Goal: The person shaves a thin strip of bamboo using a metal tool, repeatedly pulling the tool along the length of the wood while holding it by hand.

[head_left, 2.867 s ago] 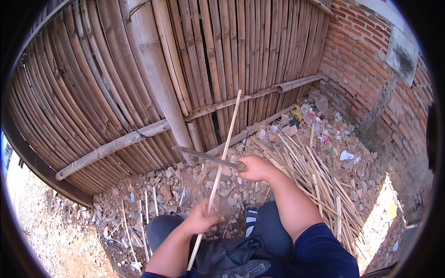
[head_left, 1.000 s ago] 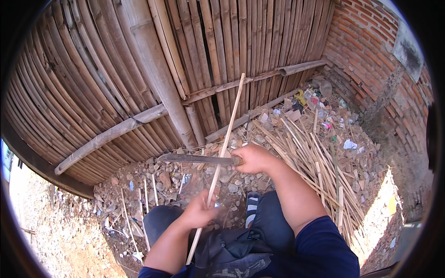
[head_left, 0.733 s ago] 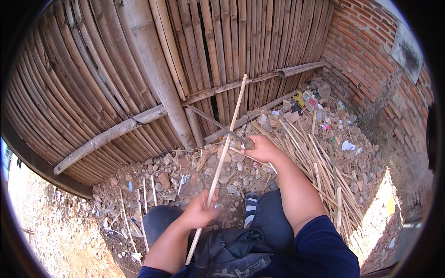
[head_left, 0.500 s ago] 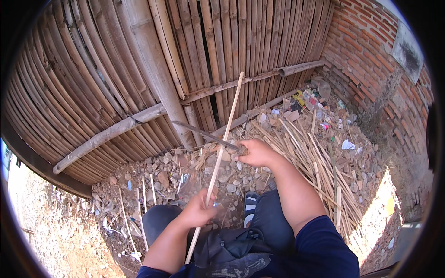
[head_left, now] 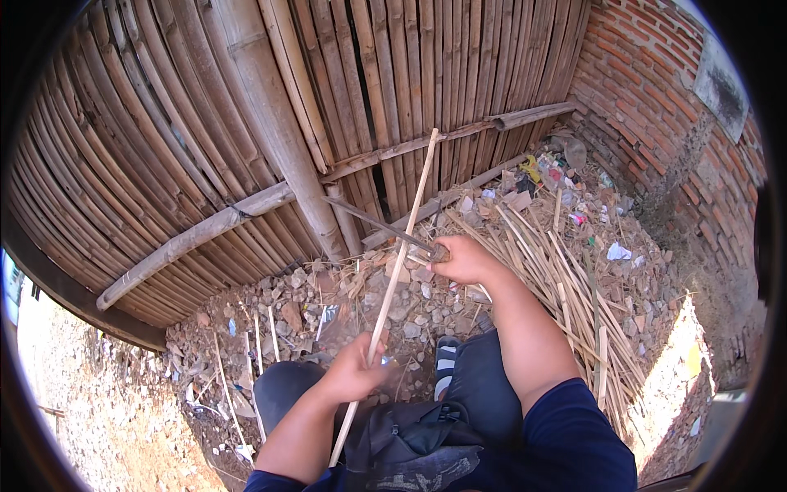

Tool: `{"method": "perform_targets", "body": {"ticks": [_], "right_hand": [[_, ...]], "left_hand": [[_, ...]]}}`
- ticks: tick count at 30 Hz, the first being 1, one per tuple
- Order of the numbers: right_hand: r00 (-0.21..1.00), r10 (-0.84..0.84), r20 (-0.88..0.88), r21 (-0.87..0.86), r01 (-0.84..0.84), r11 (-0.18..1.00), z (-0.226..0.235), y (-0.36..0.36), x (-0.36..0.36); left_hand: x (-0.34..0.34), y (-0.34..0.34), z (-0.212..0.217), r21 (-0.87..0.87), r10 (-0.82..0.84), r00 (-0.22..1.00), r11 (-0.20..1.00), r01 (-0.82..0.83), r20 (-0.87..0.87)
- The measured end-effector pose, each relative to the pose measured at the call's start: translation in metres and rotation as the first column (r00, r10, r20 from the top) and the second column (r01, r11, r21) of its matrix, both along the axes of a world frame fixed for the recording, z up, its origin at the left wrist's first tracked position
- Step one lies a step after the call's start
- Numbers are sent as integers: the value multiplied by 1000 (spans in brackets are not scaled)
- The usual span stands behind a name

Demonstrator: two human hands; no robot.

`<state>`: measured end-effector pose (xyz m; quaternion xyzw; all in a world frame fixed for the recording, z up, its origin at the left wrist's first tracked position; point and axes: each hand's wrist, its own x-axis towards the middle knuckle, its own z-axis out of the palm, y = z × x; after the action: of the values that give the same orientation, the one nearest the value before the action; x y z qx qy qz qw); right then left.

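My left hand (head_left: 354,371) is closed around the lower part of a long pale bamboo strip (head_left: 402,254), which slants up and away from my lap. In my right hand (head_left: 461,261) is the handle of a machete (head_left: 373,220), gripped in a closed fist. Its dark narrow blade points to the far left and crosses the strip, seemingly touching it just left of my fist. A small blurred light patch shows beside my left fingers; I cannot make out what it is.
A pile of split bamboo strips (head_left: 566,307) lies to the right. Ahead stands a bamboo wall (head_left: 410,82) with a thick post (head_left: 270,107); a brick wall (head_left: 648,90) rises at the right. Rubble and litter (head_left: 393,312) cover the ground around my sandalled foot (head_left: 445,365).
My right hand and the machete have shifted slightly right and up along the strip. The strip's far end has tilted a little to the right. My left hand keeps its hold.
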<state>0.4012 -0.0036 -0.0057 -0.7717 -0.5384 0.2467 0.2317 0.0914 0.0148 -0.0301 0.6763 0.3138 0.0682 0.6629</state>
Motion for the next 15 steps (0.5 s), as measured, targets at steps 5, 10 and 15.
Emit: {"method": "perform_targets", "body": {"ticks": [5, 10, 15], "right_hand": [[997, 47, 69, 61, -51, 997, -6, 4, -3], [977, 188, 100, 16, -190, 982, 4, 4, -23], [947, 274, 169, -35, -272, 962, 1, 2, -29]], "left_hand": [[-4, 3, -28, 51, 11, 993, 999, -17, 116], [-6, 4, -24, 15, 16, 996, 1000, -17, 86], [-4, 2, -23, 36, 15, 997, 999, -18, 79]]}}
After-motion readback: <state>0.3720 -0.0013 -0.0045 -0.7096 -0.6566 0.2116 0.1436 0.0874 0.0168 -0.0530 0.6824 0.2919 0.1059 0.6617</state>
